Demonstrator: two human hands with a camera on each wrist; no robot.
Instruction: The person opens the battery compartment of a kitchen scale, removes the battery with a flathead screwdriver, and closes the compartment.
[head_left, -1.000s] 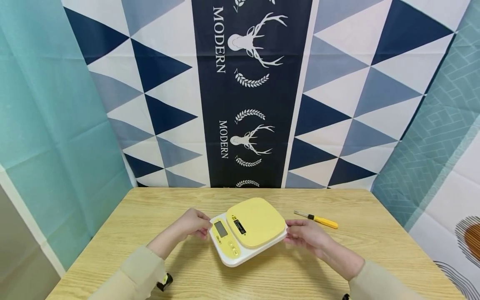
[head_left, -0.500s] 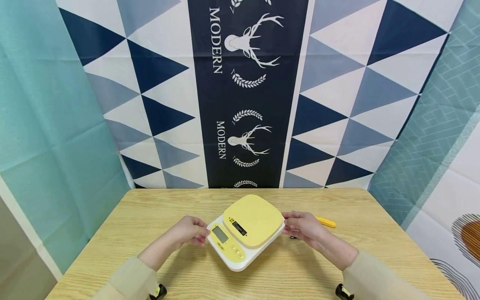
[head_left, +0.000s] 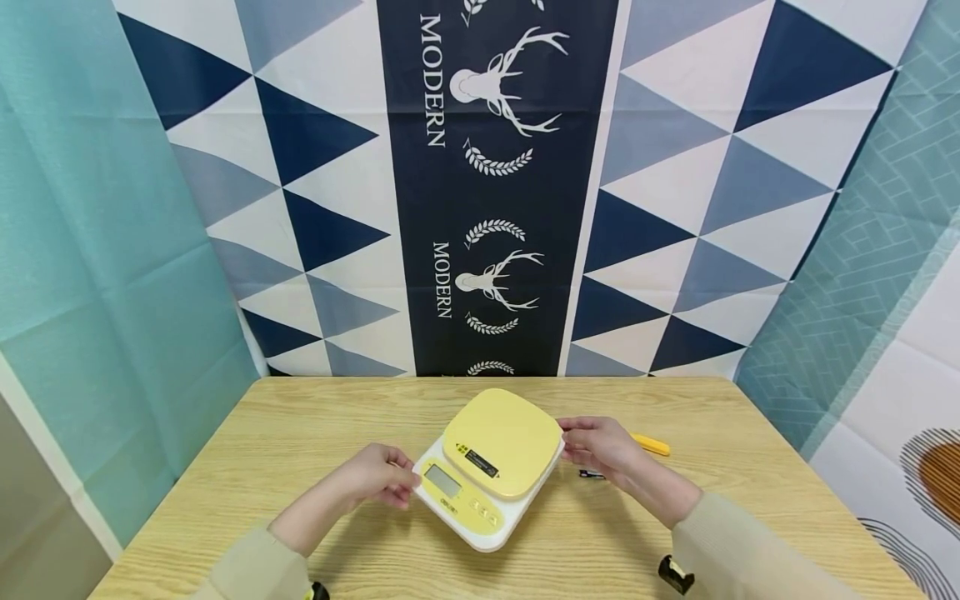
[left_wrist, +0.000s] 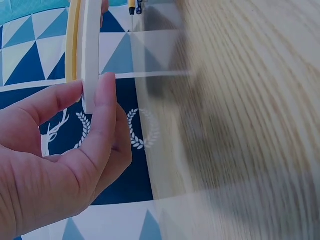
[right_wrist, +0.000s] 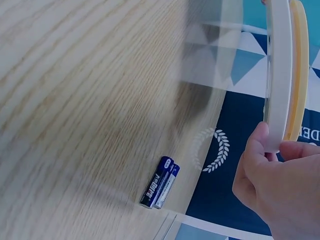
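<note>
A kitchen scale (head_left: 498, 442) with a yellow top and white base is held off the table, turned at a slant. Its small display (head_left: 442, 481) looks blank in the head view. My left hand (head_left: 381, 475) pinches the scale's left corner; in the left wrist view the thumb and fingers (left_wrist: 105, 95) lie on opposite faces of the white base (left_wrist: 90, 60). My right hand (head_left: 603, 450) grips the opposite edge, likewise pinching the base (right_wrist: 278, 75) in the right wrist view. The underside is turned away from the head camera.
Two blue batteries (right_wrist: 160, 182) lie side by side on the wooden table (head_left: 300, 433). A screwdriver's yellow handle (head_left: 651, 444) shows behind my right hand, its shaft mostly hidden. Patterned cloth (head_left: 495, 192) hangs along the table's back edge.
The scale has turned counterclockwise in the head view. My left hand came nearer while my right hand moved farther back, now covering the screwdriver's shaft. The batteries have come partly into sight.
</note>
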